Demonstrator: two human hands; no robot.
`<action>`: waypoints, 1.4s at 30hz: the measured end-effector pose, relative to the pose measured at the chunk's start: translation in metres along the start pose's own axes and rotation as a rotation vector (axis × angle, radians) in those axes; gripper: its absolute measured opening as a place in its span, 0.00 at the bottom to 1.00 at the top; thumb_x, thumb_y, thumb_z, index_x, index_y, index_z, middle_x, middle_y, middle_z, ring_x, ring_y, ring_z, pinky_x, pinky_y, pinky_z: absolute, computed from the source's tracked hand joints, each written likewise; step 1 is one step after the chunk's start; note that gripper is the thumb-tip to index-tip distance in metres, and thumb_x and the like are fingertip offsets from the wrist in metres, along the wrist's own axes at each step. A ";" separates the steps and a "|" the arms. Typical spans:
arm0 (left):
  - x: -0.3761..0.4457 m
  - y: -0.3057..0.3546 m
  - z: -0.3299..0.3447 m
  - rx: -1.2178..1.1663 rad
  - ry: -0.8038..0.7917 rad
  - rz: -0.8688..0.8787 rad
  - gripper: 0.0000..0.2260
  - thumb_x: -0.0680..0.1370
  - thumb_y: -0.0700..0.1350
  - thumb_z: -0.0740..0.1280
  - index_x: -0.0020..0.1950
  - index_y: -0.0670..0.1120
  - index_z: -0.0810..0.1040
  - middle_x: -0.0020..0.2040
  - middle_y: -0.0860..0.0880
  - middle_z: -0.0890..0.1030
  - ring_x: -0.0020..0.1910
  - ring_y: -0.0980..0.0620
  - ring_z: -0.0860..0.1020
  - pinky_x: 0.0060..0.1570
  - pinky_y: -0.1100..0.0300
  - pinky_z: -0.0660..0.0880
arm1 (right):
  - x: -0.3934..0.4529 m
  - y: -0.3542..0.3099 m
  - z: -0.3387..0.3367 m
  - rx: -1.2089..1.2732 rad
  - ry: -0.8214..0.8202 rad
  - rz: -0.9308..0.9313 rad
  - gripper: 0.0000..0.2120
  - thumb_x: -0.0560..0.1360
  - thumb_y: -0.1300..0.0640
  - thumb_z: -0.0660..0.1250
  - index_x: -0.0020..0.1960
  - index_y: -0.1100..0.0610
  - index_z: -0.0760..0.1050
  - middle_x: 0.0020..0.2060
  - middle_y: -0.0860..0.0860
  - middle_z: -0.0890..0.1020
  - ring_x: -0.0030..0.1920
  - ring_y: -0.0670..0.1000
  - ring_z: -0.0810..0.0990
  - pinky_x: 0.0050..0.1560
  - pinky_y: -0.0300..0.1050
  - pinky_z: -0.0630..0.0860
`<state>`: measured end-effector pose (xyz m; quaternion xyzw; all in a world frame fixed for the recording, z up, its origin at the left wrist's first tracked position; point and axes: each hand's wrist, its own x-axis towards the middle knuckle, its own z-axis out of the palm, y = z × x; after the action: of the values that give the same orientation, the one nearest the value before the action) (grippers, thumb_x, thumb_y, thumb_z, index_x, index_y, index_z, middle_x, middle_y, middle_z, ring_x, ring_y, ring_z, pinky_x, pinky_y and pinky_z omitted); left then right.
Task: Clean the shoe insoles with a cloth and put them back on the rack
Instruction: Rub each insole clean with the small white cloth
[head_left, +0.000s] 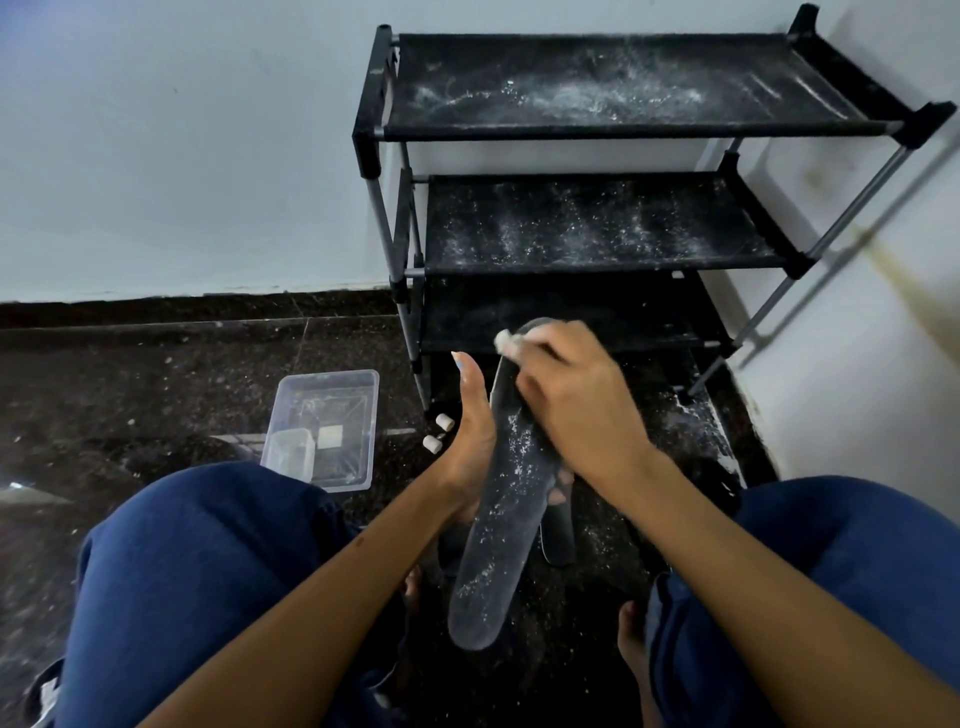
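Two hands on one long dark grey insole (498, 525) dusted with white powder: my left hand (470, 441) supports left edge, fingers straight; my right hand (566, 395) pinches small white cloth wad (506, 343) against toe end. Second dark insole (558, 535) beneath. One black three-shelf rack (597, 239) behind.

A dark speckled stone floor (156, 374) carries a black three-tier shoe rack with grey metal poles (597, 218), standing in the corner against the pale walls. Its fabric shelves are dusted with white powder. Left of the rack, near its front leg, a clear rectangular plastic tub (324, 431) sits on the floor. Between the tub and the rack lie two small white cylinders (439, 434), just beside each other. White powder is scattered on the floor at the rack's right foot.
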<state>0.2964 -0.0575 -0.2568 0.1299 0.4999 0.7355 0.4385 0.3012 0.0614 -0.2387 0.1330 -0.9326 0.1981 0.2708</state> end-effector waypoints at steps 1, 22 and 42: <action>0.000 0.001 0.000 0.010 0.001 0.006 0.51 0.61 0.75 0.36 0.47 0.32 0.75 0.38 0.36 0.76 0.32 0.43 0.76 0.34 0.54 0.77 | 0.000 -0.001 0.000 0.016 -0.014 -0.035 0.15 0.76 0.60 0.58 0.54 0.65 0.79 0.46 0.56 0.79 0.48 0.53 0.77 0.37 0.48 0.80; 0.001 0.005 -0.010 -0.240 0.115 -0.035 0.56 0.54 0.82 0.53 0.61 0.37 0.75 0.52 0.33 0.74 0.48 0.38 0.76 0.50 0.46 0.75 | 0.004 -0.003 -0.006 0.185 0.022 0.058 0.16 0.76 0.57 0.57 0.47 0.63 0.82 0.43 0.53 0.80 0.48 0.44 0.75 0.48 0.34 0.75; 0.001 0.009 -0.012 -0.224 0.047 -0.073 0.42 0.72 0.73 0.44 0.59 0.40 0.78 0.46 0.39 0.79 0.36 0.44 0.80 0.35 0.53 0.79 | 0.005 0.024 -0.027 0.120 0.053 0.156 0.05 0.70 0.66 0.70 0.45 0.62 0.83 0.39 0.53 0.82 0.39 0.51 0.80 0.42 0.43 0.78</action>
<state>0.2834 -0.0652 -0.2554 0.0446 0.4290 0.7732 0.4648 0.3003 0.0936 -0.2222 0.0706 -0.9191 0.2774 0.2708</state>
